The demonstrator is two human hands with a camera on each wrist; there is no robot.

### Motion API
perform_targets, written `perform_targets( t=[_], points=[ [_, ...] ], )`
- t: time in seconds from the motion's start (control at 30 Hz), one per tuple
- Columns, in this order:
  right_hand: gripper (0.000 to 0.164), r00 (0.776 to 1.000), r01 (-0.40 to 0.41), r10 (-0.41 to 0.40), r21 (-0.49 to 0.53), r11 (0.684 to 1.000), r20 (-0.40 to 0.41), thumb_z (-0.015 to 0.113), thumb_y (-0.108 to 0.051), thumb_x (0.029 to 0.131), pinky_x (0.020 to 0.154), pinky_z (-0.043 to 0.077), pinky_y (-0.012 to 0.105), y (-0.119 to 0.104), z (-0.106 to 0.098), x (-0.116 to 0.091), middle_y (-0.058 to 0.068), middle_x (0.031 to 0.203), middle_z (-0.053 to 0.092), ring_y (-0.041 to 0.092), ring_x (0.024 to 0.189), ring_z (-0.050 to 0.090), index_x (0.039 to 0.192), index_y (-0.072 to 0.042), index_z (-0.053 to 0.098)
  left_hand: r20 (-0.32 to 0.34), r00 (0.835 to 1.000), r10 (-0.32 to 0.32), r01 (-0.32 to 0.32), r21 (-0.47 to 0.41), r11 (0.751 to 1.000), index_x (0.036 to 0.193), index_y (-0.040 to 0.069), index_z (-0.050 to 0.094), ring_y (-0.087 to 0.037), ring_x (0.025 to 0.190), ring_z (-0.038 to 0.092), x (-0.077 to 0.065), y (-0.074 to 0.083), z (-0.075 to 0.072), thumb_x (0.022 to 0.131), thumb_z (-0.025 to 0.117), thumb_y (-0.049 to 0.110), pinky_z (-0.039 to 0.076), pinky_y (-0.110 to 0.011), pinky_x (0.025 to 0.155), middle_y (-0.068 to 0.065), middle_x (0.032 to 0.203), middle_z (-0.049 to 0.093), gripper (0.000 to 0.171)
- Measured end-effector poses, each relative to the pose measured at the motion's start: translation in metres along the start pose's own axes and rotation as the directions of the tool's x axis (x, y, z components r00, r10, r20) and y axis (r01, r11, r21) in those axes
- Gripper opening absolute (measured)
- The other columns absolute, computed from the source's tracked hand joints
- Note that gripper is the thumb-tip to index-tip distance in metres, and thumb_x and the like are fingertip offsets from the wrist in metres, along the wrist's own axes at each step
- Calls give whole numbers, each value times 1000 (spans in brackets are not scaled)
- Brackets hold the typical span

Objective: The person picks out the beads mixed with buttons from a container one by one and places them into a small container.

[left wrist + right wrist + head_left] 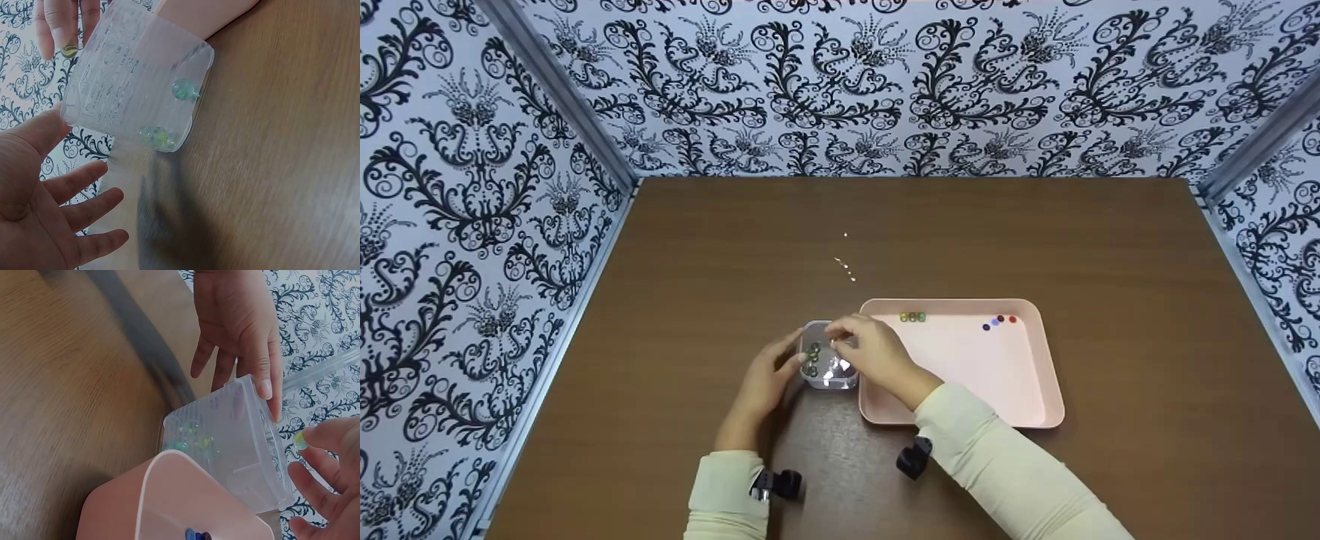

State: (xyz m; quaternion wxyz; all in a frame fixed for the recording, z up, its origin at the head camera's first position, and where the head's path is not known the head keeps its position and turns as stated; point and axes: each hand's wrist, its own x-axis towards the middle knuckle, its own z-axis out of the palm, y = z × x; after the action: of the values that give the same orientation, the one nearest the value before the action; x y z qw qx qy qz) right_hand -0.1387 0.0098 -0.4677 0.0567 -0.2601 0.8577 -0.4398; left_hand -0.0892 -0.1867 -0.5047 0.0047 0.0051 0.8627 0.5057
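Right grip [877, 349] pinching yellow-green glass marble [301, 440], left grip [761, 382] loose. Midway-ish, guessing: marbles [813, 358] in clear plastic box [225, 433] below, clusters [913, 317] in pink tray [975, 375].

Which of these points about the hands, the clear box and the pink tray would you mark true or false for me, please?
1. The right hand pinches a yellow-green marble. True.
2. The left hand touches the clear box. True.
3. The clear box has nothing in it. False: several greenish marbles lie in it.
4. A small red ball lies in the pink tray, near its far edge. True.
5. In the head view, the pink tray stands to the left of the clear box. False: it stands to the right of the box.
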Motion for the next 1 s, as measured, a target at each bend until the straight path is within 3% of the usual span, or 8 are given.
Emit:
perform_targets(
  t=[0.6,1.0],
  points=[
    [17,995,93,-97,-180,979,-14,69,-6,83,86,50,41,6,6,0,2,96,71,24,91,64,99,-9,73,-1,1000,-27,27,7,1000,135,5,56,-41,131,43,0,-1,0,95,60,17,30,-54,111,-23,137,52,42],
    [22,993,114,-114,-218,969,13,70,-8,83,100,43,48,6,5,-2,3,105,71,24,105,64,104,-11,72,1,1000,-17,17,-4,1000,135,2,55,-41,130,43,1,1,0,95,59,12,30,-53,111,-25,136,52,41]
  ],
)
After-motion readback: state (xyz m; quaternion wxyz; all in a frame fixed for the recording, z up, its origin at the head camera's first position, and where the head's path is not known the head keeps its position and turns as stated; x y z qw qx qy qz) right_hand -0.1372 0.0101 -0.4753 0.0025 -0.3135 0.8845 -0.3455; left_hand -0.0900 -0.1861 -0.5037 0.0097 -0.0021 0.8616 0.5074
